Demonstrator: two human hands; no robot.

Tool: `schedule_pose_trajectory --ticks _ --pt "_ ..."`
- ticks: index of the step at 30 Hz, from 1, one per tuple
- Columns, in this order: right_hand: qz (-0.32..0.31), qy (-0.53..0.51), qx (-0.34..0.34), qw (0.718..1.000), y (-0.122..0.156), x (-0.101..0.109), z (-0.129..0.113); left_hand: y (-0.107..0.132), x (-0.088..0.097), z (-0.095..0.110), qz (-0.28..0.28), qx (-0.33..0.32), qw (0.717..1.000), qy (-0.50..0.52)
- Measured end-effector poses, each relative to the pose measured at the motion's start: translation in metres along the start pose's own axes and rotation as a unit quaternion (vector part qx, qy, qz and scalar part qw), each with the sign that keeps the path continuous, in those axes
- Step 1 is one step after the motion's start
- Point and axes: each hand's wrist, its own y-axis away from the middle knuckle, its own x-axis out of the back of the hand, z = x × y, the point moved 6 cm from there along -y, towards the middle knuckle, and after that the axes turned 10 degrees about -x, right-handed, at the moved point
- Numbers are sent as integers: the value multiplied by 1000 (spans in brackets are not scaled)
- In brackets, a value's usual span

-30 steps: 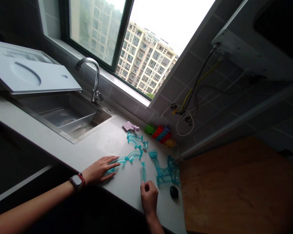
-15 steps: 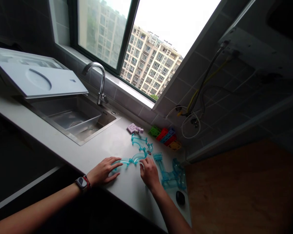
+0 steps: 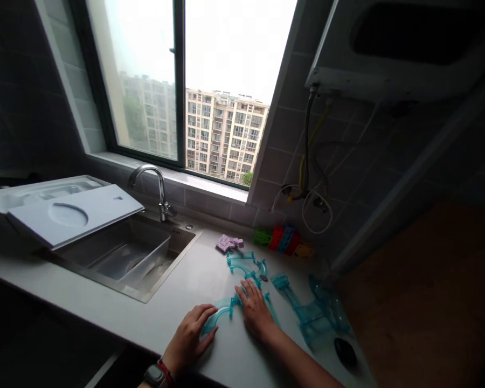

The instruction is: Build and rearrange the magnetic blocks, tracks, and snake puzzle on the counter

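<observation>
A curved clear teal track piece (image 3: 217, 317) lies on the counter, and my left hand (image 3: 192, 334) is closed around its near left end, fingers on one side and thumb on the other. At its far end it meets more teal track. My right hand (image 3: 255, 311) rests over those joined pieces with its fingers stretched forward, partly hiding them. Beyond the fingertips are further teal track pieces (image 3: 241, 260), with a small dark reddish bit (image 3: 263, 278) beside them. A straight teal piece (image 3: 272, 310) shows just right of my right hand.
Larger teal parts (image 3: 313, 312) and a black rounded object (image 3: 345, 353) lie at the right. Purple blocks (image 3: 228, 243) and colourful pieces (image 3: 283, 238) are near the wall. A sink (image 3: 145, 293) with a faucet (image 3: 161, 188) and a white foam tray (image 3: 76, 213) stand left.
The view has tilted up and levelled. My right hand has gone from bent fingers beside the track to stretched fingers over it. My left hand has closed in around the curved piece.
</observation>
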Motion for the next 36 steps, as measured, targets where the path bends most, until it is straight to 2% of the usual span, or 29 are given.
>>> schedule_pose_trajectory --ticks 6,14,20,27,31,36 --pt "38 -50 4 998 -5 8 3 5 -8 -7 7 -34 999 -29" --pt "34 -116 2 993 -4 21 -1 8 -14 -16 -19 -5 1000 -20" --pt "27 -168 16 985 -5 22 4 10 -17 -26 -23 -1 1000 -20" --pt "70 -168 72 981 0 27 1 4 7 -22 73 76 994 23" --pt "98 -164 84 978 2 28 2 -1 15 -19 97 111 987 67" --pt "111 -217 67 967 0 33 5 -2 25 -28 151 191 958 154"
